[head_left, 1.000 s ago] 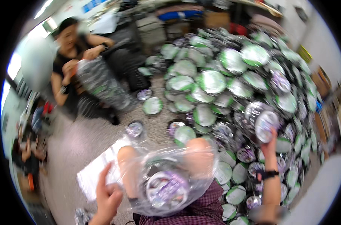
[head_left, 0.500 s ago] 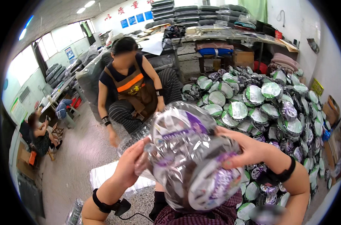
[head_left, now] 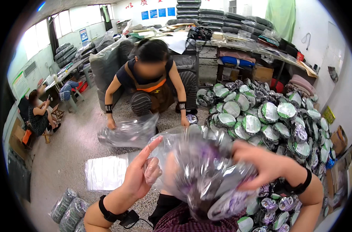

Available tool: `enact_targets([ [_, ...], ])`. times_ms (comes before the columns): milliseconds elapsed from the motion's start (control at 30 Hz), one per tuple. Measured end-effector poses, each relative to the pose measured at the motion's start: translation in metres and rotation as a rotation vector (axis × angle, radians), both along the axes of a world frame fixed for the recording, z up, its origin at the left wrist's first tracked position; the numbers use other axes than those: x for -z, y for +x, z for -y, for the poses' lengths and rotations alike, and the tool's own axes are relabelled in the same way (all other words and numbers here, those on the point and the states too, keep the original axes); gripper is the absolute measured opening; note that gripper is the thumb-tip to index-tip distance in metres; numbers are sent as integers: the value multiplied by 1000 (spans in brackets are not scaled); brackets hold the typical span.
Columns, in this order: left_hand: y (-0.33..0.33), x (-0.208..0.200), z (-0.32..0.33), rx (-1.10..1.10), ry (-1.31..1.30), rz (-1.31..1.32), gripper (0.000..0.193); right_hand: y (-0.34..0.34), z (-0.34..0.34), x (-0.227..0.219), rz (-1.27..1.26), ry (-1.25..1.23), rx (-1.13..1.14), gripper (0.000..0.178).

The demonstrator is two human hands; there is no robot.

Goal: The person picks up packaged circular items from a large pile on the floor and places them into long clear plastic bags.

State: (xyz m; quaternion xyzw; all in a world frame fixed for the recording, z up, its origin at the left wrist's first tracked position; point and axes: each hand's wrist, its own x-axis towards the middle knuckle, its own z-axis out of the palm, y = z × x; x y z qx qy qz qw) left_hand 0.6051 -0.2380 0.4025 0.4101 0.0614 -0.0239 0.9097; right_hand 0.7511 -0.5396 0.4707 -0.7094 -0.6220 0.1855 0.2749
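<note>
In front of my lap is a clear plastic bag (head_left: 164, 135) around several round, plastic-wrapped packs (head_left: 226, 201) with white and purple labels, much blurred by motion. My left hand (head_left: 141, 170) is on the bag's left side, index finger stretched out, the other fingers curled on the thin film. On the right, my right hand (head_left: 261, 164) curves over the packs, thumb and fingers on their wrapping, smeared by motion. Beyond the bundle, a co-worker (head_left: 154, 85) bends forward, with one hand on another clear bag (head_left: 127, 131) and the other near my bag.
A large heap of round packs with green and white labels (head_left: 251, 123) rises at my right. Flat clear bags (head_left: 106, 174) lie on the floor to the left, near filled bags (head_left: 69, 208). Behind are a cluttered table (head_left: 241, 42) and another seated person (head_left: 40, 114).
The co-worker has leaned forward and spread a clear bag low over the floor. My left index finger has straightened. The bundle has shifted, and my right hand has moved slightly over it.
</note>
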Motion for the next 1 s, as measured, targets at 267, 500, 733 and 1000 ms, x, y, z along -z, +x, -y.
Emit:
enact_targets([
  [267, 1, -28, 43, 367, 1120, 540, 45, -31, 30, 59, -1300, -299, 821, 50],
  [500, 34, -22, 72, 144, 1497, 597, 40, -19, -38, 80, -1603, -46, 930, 26],
  [733, 43, -27, 71, 313, 1825, 880, 19, -4, -52, 91, -1278, 270, 798, 44],
  [1000, 63, 11, 40, -19, 2070, 648, 56, 61, -3, 147, 149, -116, 496, 36],
])
